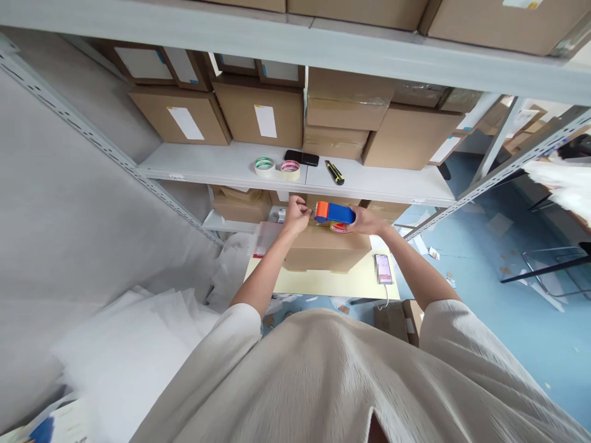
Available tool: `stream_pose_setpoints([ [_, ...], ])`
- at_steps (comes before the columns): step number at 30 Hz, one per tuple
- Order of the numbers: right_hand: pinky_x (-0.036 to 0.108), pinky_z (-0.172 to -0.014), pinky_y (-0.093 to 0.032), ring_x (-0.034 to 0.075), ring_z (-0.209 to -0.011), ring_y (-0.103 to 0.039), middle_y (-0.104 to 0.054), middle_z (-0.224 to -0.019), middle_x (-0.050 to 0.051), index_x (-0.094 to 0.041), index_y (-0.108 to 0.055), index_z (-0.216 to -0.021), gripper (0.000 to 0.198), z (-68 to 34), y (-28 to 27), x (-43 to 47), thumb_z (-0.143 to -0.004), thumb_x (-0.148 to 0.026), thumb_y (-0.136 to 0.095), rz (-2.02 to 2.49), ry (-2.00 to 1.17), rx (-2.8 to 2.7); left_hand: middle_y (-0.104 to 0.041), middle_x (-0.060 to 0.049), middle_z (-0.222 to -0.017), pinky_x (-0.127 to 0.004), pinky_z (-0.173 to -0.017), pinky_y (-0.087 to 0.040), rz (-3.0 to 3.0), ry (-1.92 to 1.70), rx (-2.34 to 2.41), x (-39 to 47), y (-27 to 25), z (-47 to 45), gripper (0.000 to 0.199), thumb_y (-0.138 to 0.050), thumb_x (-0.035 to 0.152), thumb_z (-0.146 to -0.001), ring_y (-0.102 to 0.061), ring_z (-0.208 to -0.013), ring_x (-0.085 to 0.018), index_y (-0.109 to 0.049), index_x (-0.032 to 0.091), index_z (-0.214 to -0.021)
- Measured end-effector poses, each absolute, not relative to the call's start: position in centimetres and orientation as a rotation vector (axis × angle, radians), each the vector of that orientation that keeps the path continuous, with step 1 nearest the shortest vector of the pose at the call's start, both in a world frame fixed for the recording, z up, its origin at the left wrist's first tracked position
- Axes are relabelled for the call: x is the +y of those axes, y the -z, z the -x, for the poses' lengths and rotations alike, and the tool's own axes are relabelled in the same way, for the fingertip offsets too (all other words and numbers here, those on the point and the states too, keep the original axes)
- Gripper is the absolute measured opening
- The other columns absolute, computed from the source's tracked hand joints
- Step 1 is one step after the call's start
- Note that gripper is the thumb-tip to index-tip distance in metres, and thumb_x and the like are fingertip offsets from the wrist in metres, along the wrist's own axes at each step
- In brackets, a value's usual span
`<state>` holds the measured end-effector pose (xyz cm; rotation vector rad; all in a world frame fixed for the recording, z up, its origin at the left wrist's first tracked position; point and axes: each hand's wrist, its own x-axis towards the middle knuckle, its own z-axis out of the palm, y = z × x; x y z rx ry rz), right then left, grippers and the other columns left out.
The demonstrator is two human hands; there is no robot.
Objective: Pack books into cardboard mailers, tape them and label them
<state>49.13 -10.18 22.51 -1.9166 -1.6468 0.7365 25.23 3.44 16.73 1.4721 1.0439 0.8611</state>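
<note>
My right hand grips a blue and orange tape dispenser with a roll of tape under it. The orange end points left, toward my left hand. The fingers of that hand are pinched together just short of the dispenser; whatever they hold is too small to make out. Below both hands a brown cardboard box rests on a pale yellow table. At the table's right side lies a phone with a lit screen and a white cable.
On the grey shelf ahead are two tape rolls, a black phone and a yellow-black utility knife. Cardboard boxes stand behind them. Metal posts flank both sides. White packing sheets are heaped at left.
</note>
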Motion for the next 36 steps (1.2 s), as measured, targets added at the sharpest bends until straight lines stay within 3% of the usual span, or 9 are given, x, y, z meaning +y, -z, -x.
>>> stream_pose_setpoints([
  [5,0.032,-0.07,-0.052,0.026,-0.084,-0.071,-0.077,-0.091,0.003,-0.028,-0.068,-0.104,0.058,-47.8,-24.2,-9.7,-0.072,-0.064,-0.099,2.021,-0.744,-1.77,-0.065,0.006,-0.084,-0.027,-0.076,-0.05,-1.378,-0.902,1.12,4.4,-16.1,-22.3,0.039,-0.075,0.014,-0.087,-0.063,-0.072,-0.013,-0.05,0.027,-0.113],
  [10,0.034,-0.071,-0.052,0.027,-0.084,-0.072,-0.079,-0.094,0.005,-0.028,-0.069,-0.103,0.053,-47.4,-24.9,-9.5,-0.077,-0.066,-0.095,2.063,-0.798,-1.817,-0.061,0.01,-0.078,-0.027,-0.074,-0.047,-1.236,-0.941,1.188,5.9,-15.0,-16.9,0.048,-0.082,0.019,-0.079,-0.061,-0.069,-0.013,-0.043,0.029,-0.106],
  [20,0.033,-0.069,-0.051,0.027,-0.087,-0.073,-0.08,-0.097,0.005,-0.028,-0.068,-0.104,0.055,-45.4,-25.6,-6.8,-0.073,-0.064,-0.096,2.208,-0.81,-1.947,-0.064,0.008,-0.077,-0.024,-0.066,-0.041,-0.98,-0.93,1.201,6.7,-12.0,-13.9,0.055,-0.087,0.013,-0.078,-0.062,-0.066,-0.012,-0.039,0.029,-0.1],
  [25,0.033,-0.069,-0.051,0.028,-0.089,-0.073,-0.081,-0.1,0.005,-0.028,-0.068,-0.109,0.057,-44.9,-26.2,-6.2,-0.076,-0.066,-0.094,2.22,-0.856,-2.026,-0.064,0.008,-0.076,-0.023,-0.069,-0.043,-0.926,-0.99,1.217,7.3,-10.6,-12.8,0.05,-0.081,0.004,-0.081,-0.061,-0.067,-0.012,-0.041,0.028,-0.099],
  [36,0.035,-0.069,-0.051,0.031,-0.092,-0.074,-0.082,-0.102,0.008,-0.028,-0.067,-0.11,0.052,-42.8,-27.2,-5.2,-0.081,-0.065,-0.09,2.32,-0.84,-2.048,-0.067,0.006,-0.076,-0.029,-0.083,-0.051,-0.89,-0.921,1.234,7.0,-6.4,-12.2,0.039,-0.078,0.007,-0.086,-0.069,-0.077,-0.015,-0.049,0.026,-0.101],
])
